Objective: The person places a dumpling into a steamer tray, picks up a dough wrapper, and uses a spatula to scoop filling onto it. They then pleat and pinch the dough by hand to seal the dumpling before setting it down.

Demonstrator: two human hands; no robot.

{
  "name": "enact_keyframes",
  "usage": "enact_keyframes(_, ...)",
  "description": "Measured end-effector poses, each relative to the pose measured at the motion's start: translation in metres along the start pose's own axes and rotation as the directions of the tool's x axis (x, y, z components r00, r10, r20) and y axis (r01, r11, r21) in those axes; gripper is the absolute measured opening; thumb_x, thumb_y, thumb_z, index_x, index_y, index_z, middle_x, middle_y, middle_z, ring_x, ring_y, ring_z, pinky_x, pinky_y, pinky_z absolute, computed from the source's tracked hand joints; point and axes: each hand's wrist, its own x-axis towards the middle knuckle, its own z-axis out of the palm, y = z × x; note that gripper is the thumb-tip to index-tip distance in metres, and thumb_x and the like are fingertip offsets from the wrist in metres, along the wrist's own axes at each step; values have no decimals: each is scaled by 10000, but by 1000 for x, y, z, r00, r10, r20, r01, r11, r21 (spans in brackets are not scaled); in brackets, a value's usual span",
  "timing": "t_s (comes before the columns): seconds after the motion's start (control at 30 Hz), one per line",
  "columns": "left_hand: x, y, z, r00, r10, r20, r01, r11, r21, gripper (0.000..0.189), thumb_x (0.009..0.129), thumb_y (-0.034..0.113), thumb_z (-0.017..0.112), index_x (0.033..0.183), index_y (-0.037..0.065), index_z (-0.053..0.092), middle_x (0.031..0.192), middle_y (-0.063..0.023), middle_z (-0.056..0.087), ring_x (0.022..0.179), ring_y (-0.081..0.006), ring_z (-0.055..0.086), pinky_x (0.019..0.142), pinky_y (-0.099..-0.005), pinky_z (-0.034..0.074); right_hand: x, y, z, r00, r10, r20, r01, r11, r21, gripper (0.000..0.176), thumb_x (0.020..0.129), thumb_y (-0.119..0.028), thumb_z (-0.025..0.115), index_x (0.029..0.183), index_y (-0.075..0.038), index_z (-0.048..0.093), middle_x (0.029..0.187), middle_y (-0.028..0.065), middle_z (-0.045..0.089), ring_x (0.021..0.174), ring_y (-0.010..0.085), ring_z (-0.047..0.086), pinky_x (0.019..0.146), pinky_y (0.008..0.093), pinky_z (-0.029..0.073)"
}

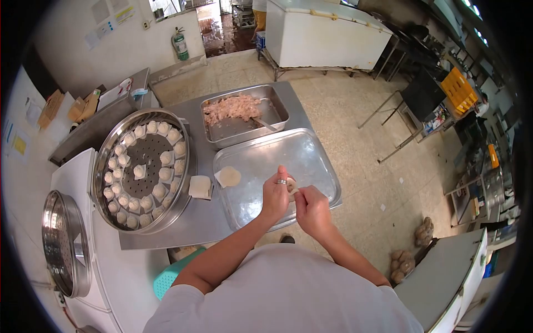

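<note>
Over the right part of a flat metal tray (250, 161), my left hand (275, 198) holds a small piece of dough (291, 187) with filling, its thumb pointing up. My right hand (312, 208) pinches the dough's edge from the other side. A round dough wrapper (230, 176) lies at the tray's left side on white paper. Beside the tray is a stack of square papers (200, 187). Behind it, a deep pan (222, 131) holds pinkish filling (233, 107) and a utensil (264, 124). At left, a round perforated steamer (145, 156) bears several white filled buns (165, 173).
A second steamer pan (64, 244) stands at the far left. Below the table is a green perforated basket (173, 275). A white chest freezer (327, 39) stands at the back, with a partly visible person (259, 19) beyond. Filled bags (402, 265) lie on the floor at right.
</note>
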Motion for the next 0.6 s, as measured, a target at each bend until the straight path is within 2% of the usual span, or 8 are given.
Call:
enact_keyframes(0.1, -4, 10, 1, 999, 39, 20, -39, 999, 2, 658, 1078, 582, 386, 852, 15, 633, 698, -10, 566, 673, -99, 526, 609, -289, 453, 10, -9, -8, 997, 80, 24, -81, 994, 67, 56, 897, 1, 672, 925, 49, 664, 853, 209, 650, 725, 390, 653, 645, 453, 525)
enact_keyframes(0.2, -9, 23, 4, 996, 76, 51, -76, 997, -4, 651, 1077, 580, 386, 867, 10, 619, 727, -18, 580, 679, -100, 528, 621, -295, 463, 15, -8, -13, 994, 76, 74, -84, 990, 113, 51, 893, 13, 665, 926, 50, 659, 863, 215, 645, 740, 397, 645, 646, 453, 517)
enact_keyframes(0.3, -2, 8, 0, 988, 142, 56, -146, 987, 69, 656, 1071, 594, 381, 876, 11, 612, 746, -27, 591, 679, -91, 531, 590, -278, 461, 17, -1, -16, 994, 7, 111, -15, 997, 70, 56, 891, 13, 664, 933, 50, 655, 856, 208, 640, 742, 400, 642, 638, 455, 517)
enact_keyframes(0.5, -6, 26, -5, 990, -113, 79, 108, 992, 62, 708, 1054, 641, 342, 890, 12, 623, 751, -49, 613, 642, -111, 585, 500, -294, 470, 18, -2, -20, 978, -114, 176, 129, 989, -72, 66, 893, 4, 664, 934, 54, 652, 858, 211, 637, 760, 405, 650, 634, 457, 523)
enact_keyframes(0.6, -5, 28, -6, 994, -72, 76, 67, 995, 70, 744, 1047, 660, 324, 872, 5, 631, 720, -55, 612, 610, -126, 598, 484, -303, 479, 24, -16, -21, 995, -43, 84, 45, 999, -18, 58, 888, 3, 664, 921, 49, 650, 855, 211, 630, 758, 410, 639, 643, 468, 523)
